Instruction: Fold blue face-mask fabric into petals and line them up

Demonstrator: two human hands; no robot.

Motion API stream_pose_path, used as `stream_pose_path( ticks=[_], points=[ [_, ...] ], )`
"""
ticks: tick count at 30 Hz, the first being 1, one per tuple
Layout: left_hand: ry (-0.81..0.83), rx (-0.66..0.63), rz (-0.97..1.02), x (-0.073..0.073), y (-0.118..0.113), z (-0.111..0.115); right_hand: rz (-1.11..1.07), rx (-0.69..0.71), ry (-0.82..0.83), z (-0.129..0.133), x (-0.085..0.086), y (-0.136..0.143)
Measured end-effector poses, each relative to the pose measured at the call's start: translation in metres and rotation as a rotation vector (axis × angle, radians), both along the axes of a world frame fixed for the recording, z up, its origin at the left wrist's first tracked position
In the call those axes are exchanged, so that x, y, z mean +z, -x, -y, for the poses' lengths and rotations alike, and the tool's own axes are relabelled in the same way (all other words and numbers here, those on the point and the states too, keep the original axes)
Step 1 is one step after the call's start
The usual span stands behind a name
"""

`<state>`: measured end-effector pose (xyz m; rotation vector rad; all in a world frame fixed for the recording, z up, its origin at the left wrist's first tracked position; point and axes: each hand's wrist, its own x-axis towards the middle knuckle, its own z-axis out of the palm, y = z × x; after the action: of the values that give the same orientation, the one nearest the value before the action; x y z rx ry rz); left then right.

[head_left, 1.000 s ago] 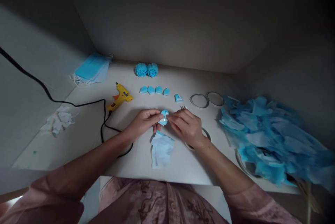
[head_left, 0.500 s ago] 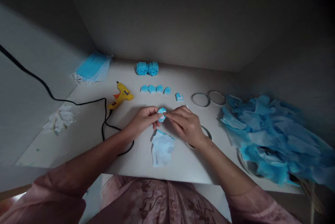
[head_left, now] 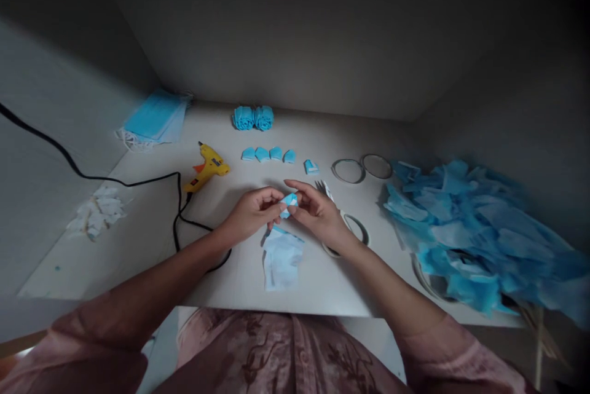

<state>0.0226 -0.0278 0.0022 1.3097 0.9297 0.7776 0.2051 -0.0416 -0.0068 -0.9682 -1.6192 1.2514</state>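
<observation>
Between my two hands is a small folded piece of blue-and-white mask fabric (head_left: pixel 289 202), held just above the table. My left hand (head_left: pixel 254 211) pinches its left side with thumb and fingers. On its right side my right hand (head_left: pixel 318 209) grips it, thumb in front and the index finger stretched out above. Below them a flat pale blue fabric piece (head_left: pixel 282 260) lies on the table. Scissors (head_left: pixel 354 229) with pale handles lie partly hidden under my right hand. Beyond the hands sits a row of folded blue petals (head_left: pixel 262 154), with another folded piece (head_left: pixel 311 166) to their right.
A yellow glue gun (head_left: pixel 208 168) with a black cord (head_left: pixel 133 184) lies at left. Blue masks (head_left: pixel 154 117) and white scraps (head_left: pixel 99 212) are further left. Two blue fabric rolls (head_left: pixel 253 117) stand at the back. Metal rings (head_left: pixel 348 171) and a large blue fabric heap (head_left: pixel 479 228) occupy the right.
My right hand has shifted its grip: its fingers, earlier pointed at the front of the folded piece, now hold its right side. The view has also shifted slightly.
</observation>
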Motion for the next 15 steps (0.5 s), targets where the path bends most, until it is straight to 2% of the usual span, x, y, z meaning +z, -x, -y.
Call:
stream_pose_path(
  ticks=[6,13,15],
  points=[
    [0.070,-0.021,0.021,0.0104,0.0013,0.0011,-0.002,-0.067,-0.026,0.0007,-0.0002,-0.0020],
    [0.033,-0.028,-0.044,0.0032,0.0023,-0.0003,-0.003,-0.065,-0.040,-0.0010,0.0015,-0.0063],
    [0.029,-0.031,-0.050,0.0027,0.0030,-0.0004,0.018,-0.101,-0.045,-0.0017,0.0040,-0.0081]
  ],
)
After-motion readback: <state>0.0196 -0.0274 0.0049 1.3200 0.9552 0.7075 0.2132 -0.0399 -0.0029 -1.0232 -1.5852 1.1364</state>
